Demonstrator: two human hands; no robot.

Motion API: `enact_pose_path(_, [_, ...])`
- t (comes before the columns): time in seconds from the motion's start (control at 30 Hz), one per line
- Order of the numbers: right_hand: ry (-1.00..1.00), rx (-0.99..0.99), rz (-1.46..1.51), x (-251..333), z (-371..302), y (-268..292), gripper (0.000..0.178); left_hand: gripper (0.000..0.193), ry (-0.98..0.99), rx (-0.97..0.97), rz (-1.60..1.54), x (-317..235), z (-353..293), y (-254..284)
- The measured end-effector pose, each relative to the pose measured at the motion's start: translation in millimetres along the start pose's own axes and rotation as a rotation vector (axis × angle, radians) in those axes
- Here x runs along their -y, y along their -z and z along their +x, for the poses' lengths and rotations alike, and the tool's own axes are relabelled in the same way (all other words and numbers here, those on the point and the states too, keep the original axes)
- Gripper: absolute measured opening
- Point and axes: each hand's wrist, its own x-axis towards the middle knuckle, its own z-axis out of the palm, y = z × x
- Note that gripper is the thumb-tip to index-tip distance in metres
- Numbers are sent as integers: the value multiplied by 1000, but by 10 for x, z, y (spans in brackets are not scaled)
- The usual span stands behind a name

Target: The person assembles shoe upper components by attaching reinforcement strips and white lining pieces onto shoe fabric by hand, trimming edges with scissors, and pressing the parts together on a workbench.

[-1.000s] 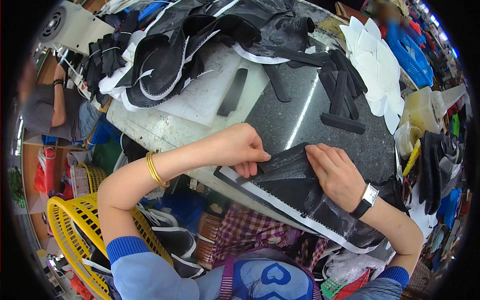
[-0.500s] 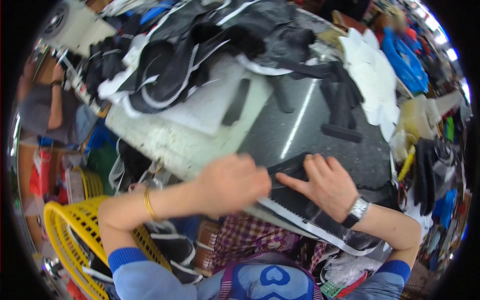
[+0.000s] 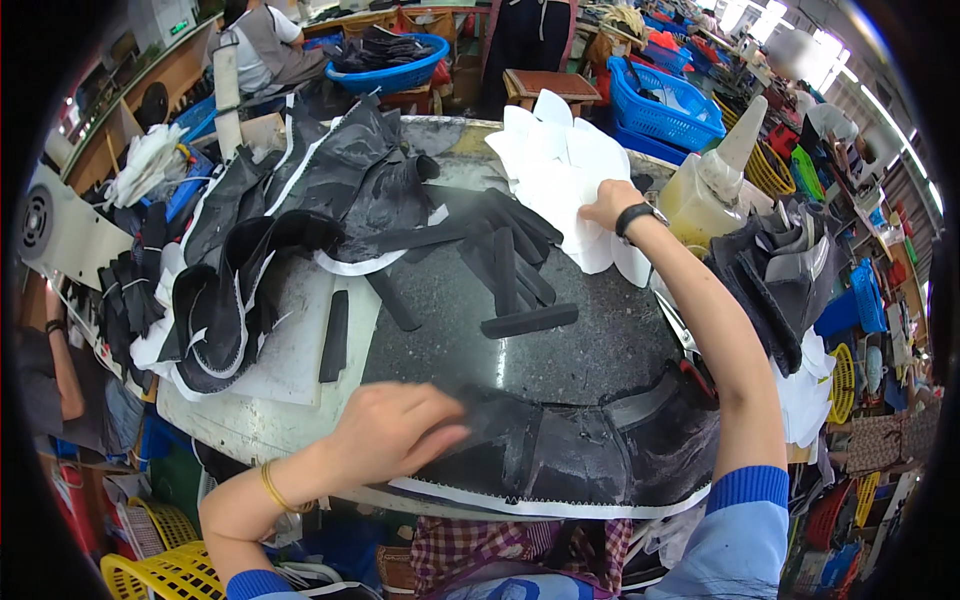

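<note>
My right hand (image 3: 617,207) reaches across to a fan of overlapping white petal-shaped pieces (image 3: 540,180) at the back of the table, its fingers closed at the edge of one. My left hand (image 3: 393,432), slightly blurred, hovers at the near left with bent fingers and thumb apart, holding nothing. Beside it a black panel (image 3: 580,455) with seams and a white stitched edge lies flat along the table's near edge. Several black strips (image 3: 530,321) lie loosely on the dark slab (image 3: 440,350) beyond it.
Black pieces with white edging (image 3: 240,290) are heaped at the left. Scissors (image 3: 677,322) lie under my right forearm. A yellowish bottle with a spout (image 3: 700,195) and more black pieces (image 3: 775,270) stand right. A yellow basket (image 3: 165,572) sits low left. Other people work farther off.
My right hand has left the black panel and moved far to the white pieces. My left hand has come off the panel and its fingers have loosened. The view has tilted up.
</note>
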Motion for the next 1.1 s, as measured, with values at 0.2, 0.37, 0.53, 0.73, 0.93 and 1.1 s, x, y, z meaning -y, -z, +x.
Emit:
enact_pose_path(0.2, [75, 104, -19, 194, 203, -163, 28, 11, -198, -73, 52, 119, 885, -156])
enact_pose_path(0.37, [342, 225, -217, -899, 549, -251, 20, 10, -277, -12, 66, 63, 1102, -210])
enact_pose_path(0.53, [261, -575, 263, -152, -519, 477, 34, 52, 612, -37, -928, 571, 898, -98])
enact_pose_path(0.73, [698, -372, 158, 288, -2430, 622, 47, 48, 676, 83, -1174, 103, 553, 9])
enact_pose_path(0.93, [-96, 583, 1409, 252, -2898, 243, 31, 26, 830, 157, -1055, -142, -87, -178])
enact_pose_path(1.1, [-135, 699, 1417, 271, -2923, 12, 20, 25, 731, 371, -524, -233, -279, -231])
